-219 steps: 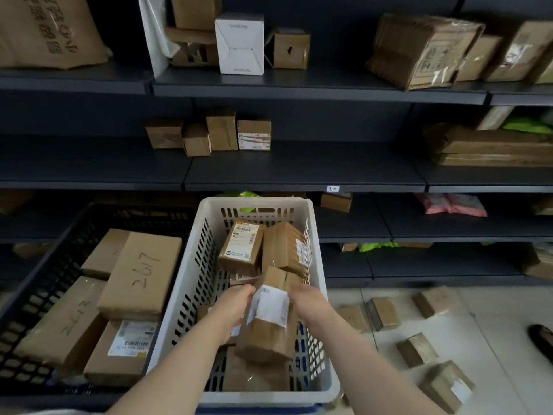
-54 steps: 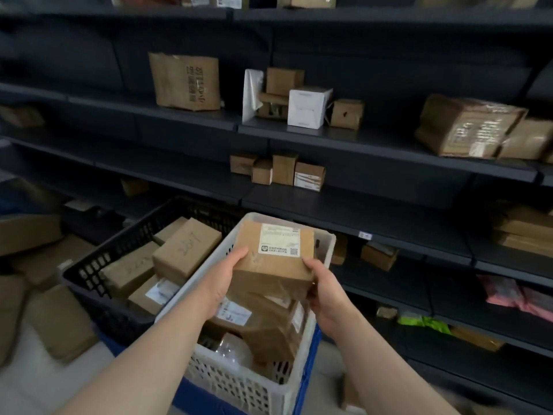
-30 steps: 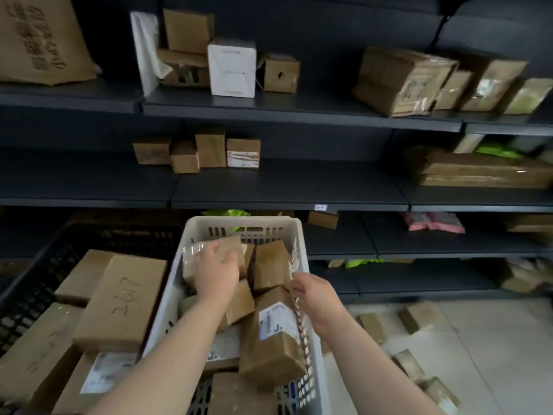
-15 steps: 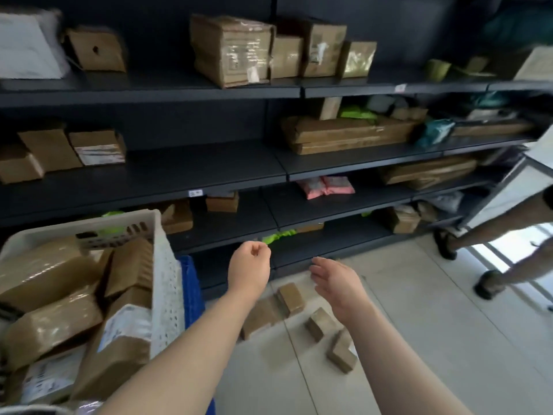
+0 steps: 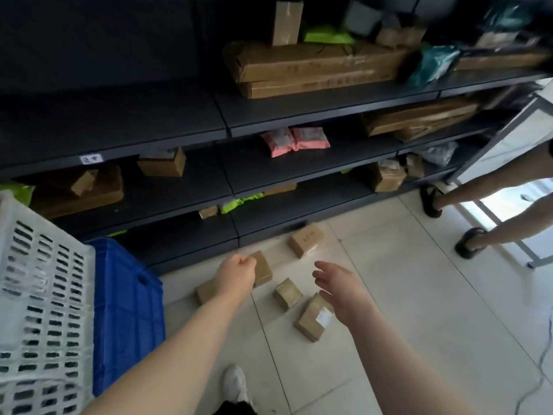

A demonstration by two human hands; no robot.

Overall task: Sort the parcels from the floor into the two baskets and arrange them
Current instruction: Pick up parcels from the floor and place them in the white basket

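Head view: my left hand (image 5: 238, 272) is curled closed and empty, my right hand (image 5: 339, 284) has spread fingers (image 5: 321, 272), both above five parcels (image 5: 288, 293) on the floor (image 5: 419, 295); white basket (image 5: 45, 295) far left.

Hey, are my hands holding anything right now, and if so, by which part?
Nothing is held. The left hand is loosely closed and the right hand open, both above the small brown cardboard parcels on the floor.

Five small brown cardboard parcels lie flat on the pale floor tiles: one (image 5: 306, 238) beyond both hands' fingers, one (image 5: 261, 266) just past the curled left fingers, one (image 5: 205, 292) under that wrist, one (image 5: 288, 293) between the hands, and a white-labelled one (image 5: 312, 322) beneath the spread right fingers (image 5: 324, 272), while the white slotted basket (image 5: 42, 295) stands far left of them.
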